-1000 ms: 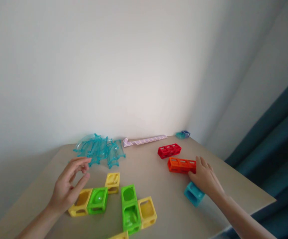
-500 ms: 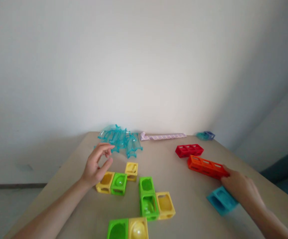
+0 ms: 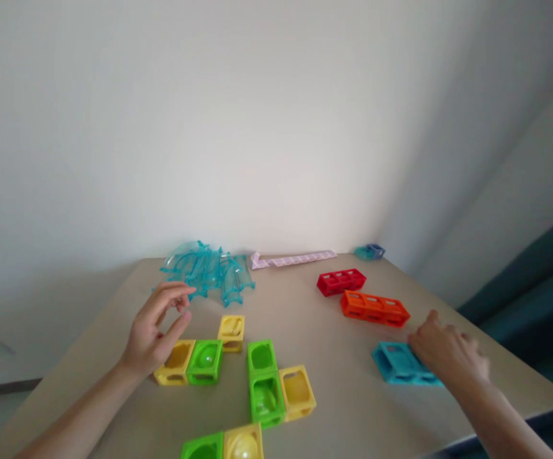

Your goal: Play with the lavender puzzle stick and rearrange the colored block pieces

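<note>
My left hand (image 3: 154,328) hovers above the table with loosely curled, spread fingers and holds nothing; a yellow and green block pair (image 3: 190,362) lies just under it. My right hand (image 3: 448,354) rests on the near end of a blue hollow block (image 3: 395,362) at the table's right side, fingers closed over it. An orange long block (image 3: 374,308) lies just beyond that hand, apart from it, and a red block (image 3: 341,281) sits behind the orange one.
Green and yellow cube blocks (image 3: 276,389) cluster at the front middle of the beige table (image 3: 333,408). Clear teal curved track pieces (image 3: 209,274) pile at the back, beside a pale pink strip (image 3: 295,259). Small blue pieces (image 3: 370,252) sit in the far corner. A dark curtain (image 3: 539,306) hangs to the right.
My right hand has left the orange block and moved back onto the blue block. The orange block now lies turned and free. My left hand has barely moved; the view shifted.
</note>
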Tool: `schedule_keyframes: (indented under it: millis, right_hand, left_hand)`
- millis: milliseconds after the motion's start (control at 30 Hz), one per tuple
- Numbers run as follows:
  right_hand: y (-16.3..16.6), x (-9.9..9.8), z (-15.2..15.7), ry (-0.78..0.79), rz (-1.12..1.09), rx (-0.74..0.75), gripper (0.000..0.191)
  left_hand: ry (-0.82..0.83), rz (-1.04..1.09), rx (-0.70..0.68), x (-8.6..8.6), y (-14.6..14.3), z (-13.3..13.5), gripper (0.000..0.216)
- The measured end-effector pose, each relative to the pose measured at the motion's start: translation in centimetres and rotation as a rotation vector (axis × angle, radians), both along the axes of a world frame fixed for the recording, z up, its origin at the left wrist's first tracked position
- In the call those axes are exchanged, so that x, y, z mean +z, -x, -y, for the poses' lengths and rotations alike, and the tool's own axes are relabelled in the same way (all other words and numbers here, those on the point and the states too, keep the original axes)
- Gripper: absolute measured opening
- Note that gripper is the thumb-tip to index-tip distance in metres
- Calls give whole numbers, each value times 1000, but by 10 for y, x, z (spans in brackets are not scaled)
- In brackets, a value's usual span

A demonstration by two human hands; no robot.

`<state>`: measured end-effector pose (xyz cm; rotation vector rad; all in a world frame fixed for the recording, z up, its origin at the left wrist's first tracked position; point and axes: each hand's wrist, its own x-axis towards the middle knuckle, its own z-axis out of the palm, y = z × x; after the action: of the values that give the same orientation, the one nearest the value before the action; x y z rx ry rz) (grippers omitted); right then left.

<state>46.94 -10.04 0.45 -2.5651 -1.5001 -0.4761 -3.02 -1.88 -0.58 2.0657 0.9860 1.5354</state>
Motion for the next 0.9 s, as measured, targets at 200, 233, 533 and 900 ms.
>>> schedule_keyframes:
  millis: [200,233,533,900]
  right_hand:
    - [37,4,-10,88,-4,332,51]
    - [38,2,-13,116,-30,376,52]
    - [27,6,-4,205,-174,534,51]
    - [40,3,-18,212,-97,556,58]
  left_hand:
    - [8,-27,7,-2,0,-1,31]
    - [9,-24,5,-2,0,-2,31]
    - [15,-37,0,-6,2,-3,28]
    - [0,-38,5,-3,2,-2,27]
